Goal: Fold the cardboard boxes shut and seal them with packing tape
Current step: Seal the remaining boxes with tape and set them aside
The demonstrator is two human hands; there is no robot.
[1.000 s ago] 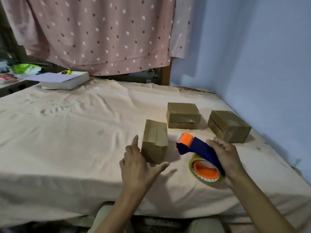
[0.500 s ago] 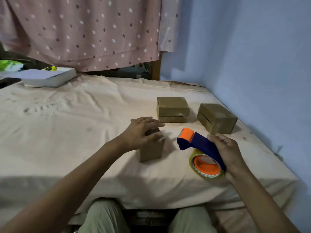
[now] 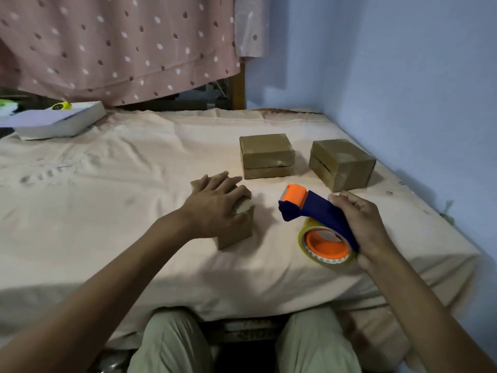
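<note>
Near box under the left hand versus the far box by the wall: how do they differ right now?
The near box is covered on top by the left hand; the far box is untouched. The near box sits close to the bed's front edge, beside the tape dispenser held in the right hand; the far box sits back by the blue wall. Both are small brown cardboard boxes.
</note>
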